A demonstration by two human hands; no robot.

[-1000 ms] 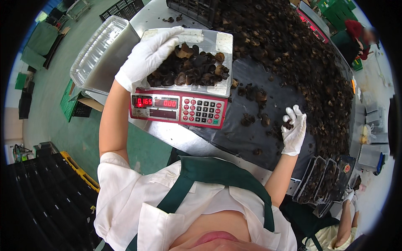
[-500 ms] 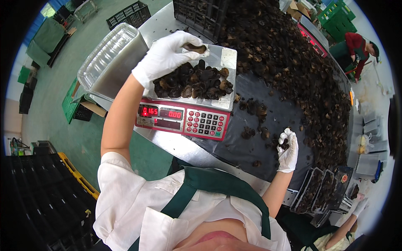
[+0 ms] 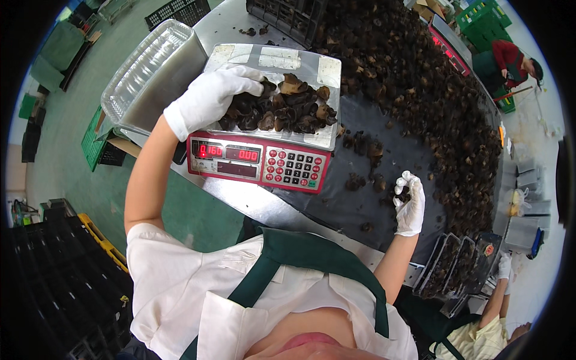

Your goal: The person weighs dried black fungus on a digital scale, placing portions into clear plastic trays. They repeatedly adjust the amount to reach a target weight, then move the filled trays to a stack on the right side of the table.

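Observation:
My gloved left hand (image 3: 217, 99) rests at the left side of a heap of dark brown wood ear mushrooms (image 3: 282, 111). Its fingers bend down onto pieces at the heap's upper left, with the thumb hidden. That heap lies on the metal pan of a red electronic scale (image 3: 255, 163), and clear plastic shows around it. Off to the right, my gloved right hand (image 3: 410, 207) is raised over the black sheet (image 3: 342, 207), palm turned left. Its curled fingers hold small dark wood ear pieces (image 3: 403, 195).
A stack of clear plastic trays (image 3: 157, 78) stands left of the scale. Beyond it is a black crate (image 3: 285, 21). Loose wood ears (image 3: 414, 114) cover the table's right side, with filled trays (image 3: 447, 264) at the lower right. Co-workers (image 3: 510, 66) are on the right.
My left hand has come down from above the pan to the heap's left side. The piece it held up is no longer raised, and a paler piece shows on top. My right hand has barely moved.

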